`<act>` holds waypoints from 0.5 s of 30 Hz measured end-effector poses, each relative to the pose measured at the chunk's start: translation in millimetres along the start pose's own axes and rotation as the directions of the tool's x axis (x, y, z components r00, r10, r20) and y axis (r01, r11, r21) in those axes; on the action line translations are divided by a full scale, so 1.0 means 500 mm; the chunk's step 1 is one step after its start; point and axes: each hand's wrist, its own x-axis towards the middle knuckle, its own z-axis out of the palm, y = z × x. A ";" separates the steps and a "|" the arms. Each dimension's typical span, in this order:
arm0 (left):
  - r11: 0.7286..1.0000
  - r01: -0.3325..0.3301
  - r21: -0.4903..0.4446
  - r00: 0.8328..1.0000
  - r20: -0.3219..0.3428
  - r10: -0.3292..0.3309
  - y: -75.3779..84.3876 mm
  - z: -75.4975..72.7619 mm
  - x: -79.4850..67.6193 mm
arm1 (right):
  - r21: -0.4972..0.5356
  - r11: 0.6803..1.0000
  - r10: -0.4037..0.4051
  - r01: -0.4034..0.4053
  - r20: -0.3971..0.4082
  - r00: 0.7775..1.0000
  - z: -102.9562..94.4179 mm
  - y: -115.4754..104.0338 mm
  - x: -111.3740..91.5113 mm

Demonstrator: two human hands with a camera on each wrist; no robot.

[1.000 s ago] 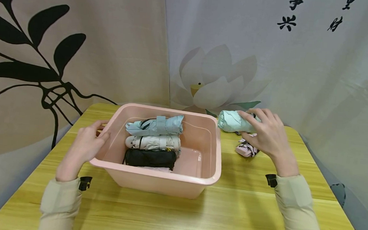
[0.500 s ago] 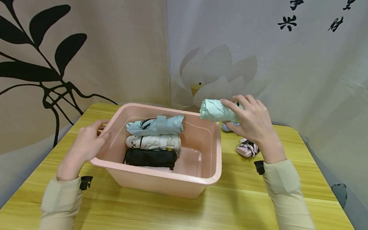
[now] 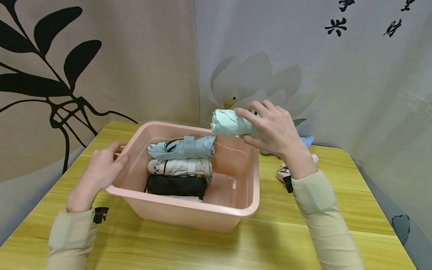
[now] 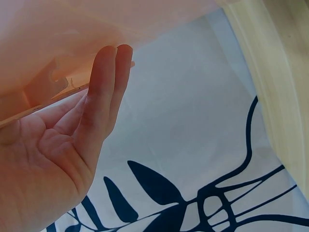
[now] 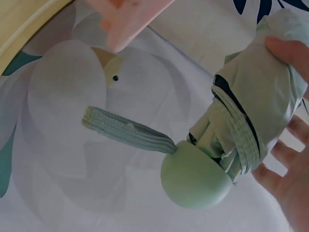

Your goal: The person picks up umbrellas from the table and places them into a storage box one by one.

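Observation:
My right hand (image 3: 273,128) grips a mint-green folded umbrella (image 3: 230,122), held roughly level over the back right rim of a pink plastic bin (image 3: 184,206). In the right wrist view, the umbrella (image 5: 256,96) shows a rounded pale green handle end and a dangling strap. My left hand (image 3: 104,167) holds the bin's left rim; in the left wrist view its fingers (image 4: 104,82) lie along the outer wall. Inside the bin, a light blue folded umbrella (image 3: 185,147), a white one (image 3: 183,167) and a black one (image 3: 176,186) lie in a row.
Right of the bin, a pink and black folded umbrella (image 3: 284,173) lies on the wooden table (image 3: 279,248), partly behind my right wrist. A bit of blue (image 3: 307,140) shows beyond that wrist. A printed curtain (image 3: 149,63) hangs behind the table.
My right hand has carried the mint-green umbrella left and upward, from beside the bin to over its back right rim. The left hand and the bin have stayed in place.

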 end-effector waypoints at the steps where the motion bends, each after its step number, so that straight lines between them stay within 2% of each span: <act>1: 1.000 0.000 0.000 1.000 0.002 0.000 0.000 0.000 0.000 | 0.002 1.000 -0.006 0.006 0.005 1.000 0.001 -0.003 0.006; 9: 1.000 0.006 -0.007 1.000 0.011 -0.006 -0.001 0.001 0.001 | -0.002 0.997 -0.072 0.072 0.047 0.996 0.012 -0.033 0.049; 15: 1.000 0.006 -0.012 1.000 0.004 -0.006 -0.003 0.003 0.002 | 0.002 0.996 -0.088 0.089 0.099 0.991 0.017 -0.067 0.082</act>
